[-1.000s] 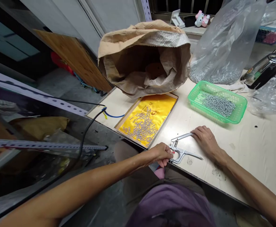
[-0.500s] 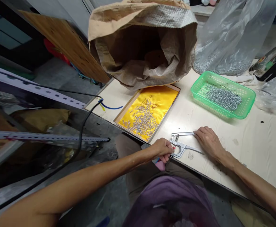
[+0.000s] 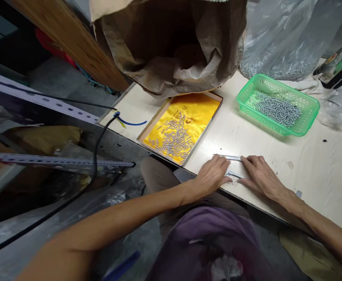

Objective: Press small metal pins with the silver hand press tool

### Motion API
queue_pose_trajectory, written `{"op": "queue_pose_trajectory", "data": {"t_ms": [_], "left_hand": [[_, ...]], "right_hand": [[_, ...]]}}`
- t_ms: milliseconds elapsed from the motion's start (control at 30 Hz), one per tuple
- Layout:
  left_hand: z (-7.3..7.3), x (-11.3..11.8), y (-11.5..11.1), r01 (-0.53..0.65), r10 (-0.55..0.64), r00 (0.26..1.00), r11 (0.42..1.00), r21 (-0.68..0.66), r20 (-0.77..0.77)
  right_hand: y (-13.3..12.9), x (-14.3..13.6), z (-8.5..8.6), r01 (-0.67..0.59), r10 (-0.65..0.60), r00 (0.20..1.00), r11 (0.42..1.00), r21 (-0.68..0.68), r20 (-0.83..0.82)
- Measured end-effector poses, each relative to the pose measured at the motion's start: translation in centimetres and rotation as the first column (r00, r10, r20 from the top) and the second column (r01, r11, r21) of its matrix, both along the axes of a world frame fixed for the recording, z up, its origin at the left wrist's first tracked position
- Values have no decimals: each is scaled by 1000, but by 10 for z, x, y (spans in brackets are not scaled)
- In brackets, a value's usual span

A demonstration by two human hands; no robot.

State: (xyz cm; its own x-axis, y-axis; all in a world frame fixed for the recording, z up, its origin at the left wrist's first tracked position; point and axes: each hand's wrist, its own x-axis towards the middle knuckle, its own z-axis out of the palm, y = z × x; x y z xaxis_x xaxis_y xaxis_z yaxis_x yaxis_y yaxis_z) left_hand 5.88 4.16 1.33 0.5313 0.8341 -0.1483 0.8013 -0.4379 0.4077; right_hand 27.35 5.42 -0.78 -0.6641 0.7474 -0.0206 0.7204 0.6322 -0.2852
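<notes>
A silver plier-like hand tool [image 3: 233, 158] with two long handles lies at the table's near edge. My left hand [image 3: 211, 176] is closed over its jointed end, hiding the spring and most of the body. My right hand [image 3: 263, 176] grips the far ends of both handles, fingers on the upper one and thumb at the lower one. Between the hands, only short stretches of the two handles show. Left of the tool is a shallow tray [image 3: 206, 127] lined with yellow cloth, with many small metal springs [image 3: 175, 140] heaped on it.
A green perforated basket [image 3: 302, 127] holds more small metal pieces. A big open brown sack [image 3: 171, 78] stands behind the tray. Clear plastic bags [image 3: 287, 47] of metal parts are at the back right. A black cable [image 3: 96, 156] hangs at the left, near a metal rack.
My left hand has gone from pinching a small red-tipped piece at the tool's joint to lying over that end. My right hand now holds both handles, not just the upper one. The view has shifted.
</notes>
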Motion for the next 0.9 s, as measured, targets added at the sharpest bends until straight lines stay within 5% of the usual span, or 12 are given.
{"op": "queue_pose_trajectory", "data": {"t_ms": [133, 267, 467, 633, 767, 900], "left_hand": [[-15, 18, 18, 209, -205, 978, 972, 106, -44], [-18, 18, 31, 263, -254, 962, 960, 94, -96], [-15, 20, 36, 148, -143, 981, 988, 33, -131], [-17, 23, 39, 102, -98, 990, 994, 32, -105], [-20, 24, 33, 32, -23, 996, 994, 108, -81], [-39, 33, 5, -88, 92, 996, 956, 281, 1]], "right_hand": [[-10, -7, 0, 89, -90, 995, 995, 46, 29], [-10, -17, 10, 141, -164, 972, 980, 140, 168], [13, -23, 11, 18, -44, 978, 992, 125, 205], [17, -22, 1, 38, -52, 989, 994, 105, 138], [24, -14, 4, 40, -46, 998, 992, 123, 52], [42, -3, 8, -16, 21, 997, 997, 71, -74]]}}
